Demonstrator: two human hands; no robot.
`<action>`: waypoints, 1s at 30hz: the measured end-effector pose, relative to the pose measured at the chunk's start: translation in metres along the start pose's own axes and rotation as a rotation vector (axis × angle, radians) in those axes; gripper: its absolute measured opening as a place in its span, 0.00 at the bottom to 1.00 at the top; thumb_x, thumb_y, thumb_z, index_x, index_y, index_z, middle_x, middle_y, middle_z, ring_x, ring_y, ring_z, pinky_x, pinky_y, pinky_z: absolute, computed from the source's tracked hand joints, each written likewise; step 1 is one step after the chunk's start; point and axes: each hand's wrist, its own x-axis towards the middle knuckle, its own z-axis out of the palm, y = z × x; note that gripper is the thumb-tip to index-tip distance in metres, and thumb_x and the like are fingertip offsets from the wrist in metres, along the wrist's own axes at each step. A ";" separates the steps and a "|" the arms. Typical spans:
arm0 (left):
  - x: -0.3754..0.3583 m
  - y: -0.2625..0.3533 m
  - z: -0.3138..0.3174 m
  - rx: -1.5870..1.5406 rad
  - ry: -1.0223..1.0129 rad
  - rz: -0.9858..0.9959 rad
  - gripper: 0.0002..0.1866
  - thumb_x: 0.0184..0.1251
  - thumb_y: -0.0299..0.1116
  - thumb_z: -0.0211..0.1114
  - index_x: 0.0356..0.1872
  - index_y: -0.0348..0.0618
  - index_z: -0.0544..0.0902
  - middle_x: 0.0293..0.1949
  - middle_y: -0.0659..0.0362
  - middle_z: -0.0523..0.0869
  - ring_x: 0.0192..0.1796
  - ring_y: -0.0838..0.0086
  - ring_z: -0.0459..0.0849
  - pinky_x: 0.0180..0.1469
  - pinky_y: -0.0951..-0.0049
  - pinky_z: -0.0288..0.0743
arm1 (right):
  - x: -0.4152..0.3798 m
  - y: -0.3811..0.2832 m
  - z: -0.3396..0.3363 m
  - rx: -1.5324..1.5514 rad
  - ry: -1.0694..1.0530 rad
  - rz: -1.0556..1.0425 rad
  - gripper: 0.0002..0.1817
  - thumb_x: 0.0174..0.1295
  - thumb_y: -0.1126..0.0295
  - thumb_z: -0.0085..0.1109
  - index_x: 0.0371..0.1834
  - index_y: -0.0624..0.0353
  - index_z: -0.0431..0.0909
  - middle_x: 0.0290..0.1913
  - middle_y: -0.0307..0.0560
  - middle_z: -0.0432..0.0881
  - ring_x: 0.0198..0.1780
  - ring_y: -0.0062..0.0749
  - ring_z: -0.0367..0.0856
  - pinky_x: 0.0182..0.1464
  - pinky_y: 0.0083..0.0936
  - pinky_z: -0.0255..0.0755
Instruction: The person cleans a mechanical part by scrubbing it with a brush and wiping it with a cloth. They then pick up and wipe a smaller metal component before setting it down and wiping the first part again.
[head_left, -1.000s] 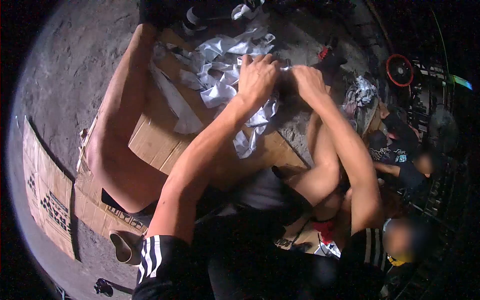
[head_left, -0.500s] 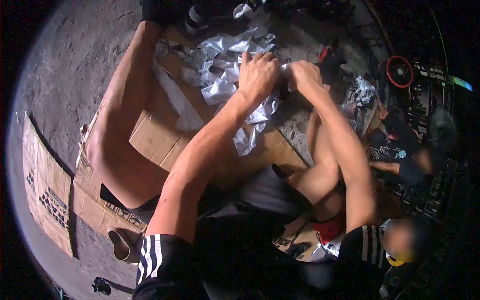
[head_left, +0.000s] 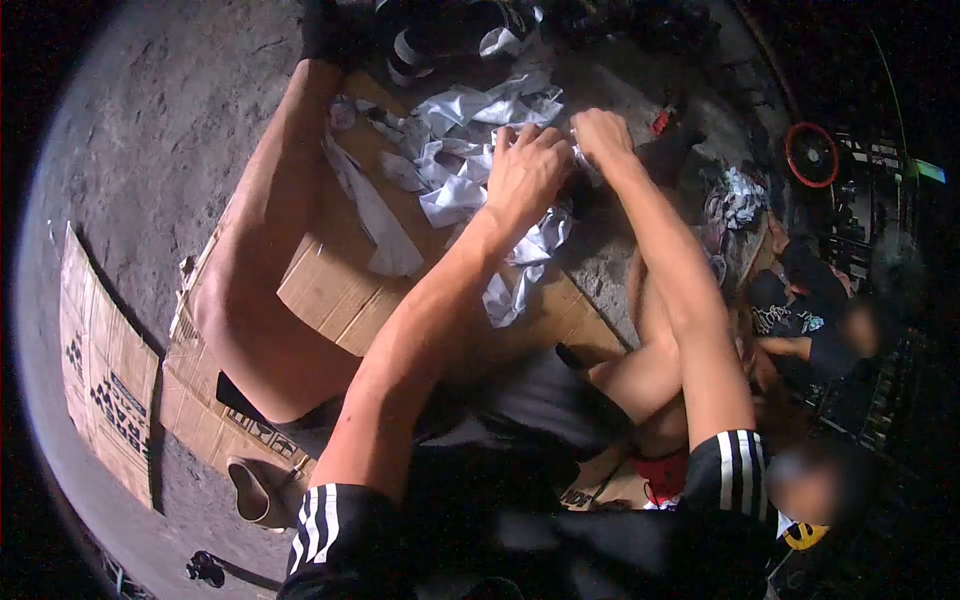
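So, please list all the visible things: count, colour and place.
cloth pieces: several, white, upper middle
cardboard: two or more, brown, middle and left
floor: one, grey, around cardboard
shoe: one, beige, lower left
cloth heap: one, whitish, right
round object: one, red rim, upper right
other people: two or more, dark clothing, right
others: small or dim
sleeves: two, black and white, bottom
legs: two, bare, left and right
left hand: one, bare, upper middle
right hand: one, bare, upper middle

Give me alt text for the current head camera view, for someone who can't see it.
A person's left hand and right hand are close together by white scraps strewn over flattened cardboard on a grey floor; anything held is unclear. A shoe lies lower left; other people appear at right.
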 end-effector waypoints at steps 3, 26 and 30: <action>0.001 -0.003 0.004 0.000 0.015 -0.015 0.07 0.65 0.35 0.61 0.37 0.50 0.86 0.44 0.61 0.84 0.54 0.64 0.80 0.58 0.52 0.67 | -0.060 -0.005 -0.014 0.200 0.128 -0.072 0.10 0.62 0.72 0.55 0.36 0.60 0.87 0.42 0.63 0.86 0.48 0.58 0.86 0.49 0.48 0.79; 0.004 0.000 0.007 0.035 0.026 -0.025 0.08 0.64 0.38 0.64 0.38 0.50 0.87 0.43 0.61 0.85 0.55 0.65 0.81 0.58 0.55 0.67 | -0.109 -0.018 0.035 0.751 0.422 0.363 0.27 0.76 0.54 0.39 0.47 0.62 0.88 0.48 0.68 0.85 0.53 0.61 0.83 0.56 0.45 0.75; 0.003 -0.001 0.010 0.038 -0.010 0.006 0.09 0.62 0.38 0.66 0.41 0.51 0.87 0.43 0.61 0.85 0.55 0.65 0.81 0.58 0.57 0.66 | -0.077 -0.006 0.023 0.466 0.251 0.368 0.19 0.73 0.65 0.45 0.38 0.57 0.89 0.42 0.60 0.88 0.46 0.60 0.87 0.52 0.46 0.79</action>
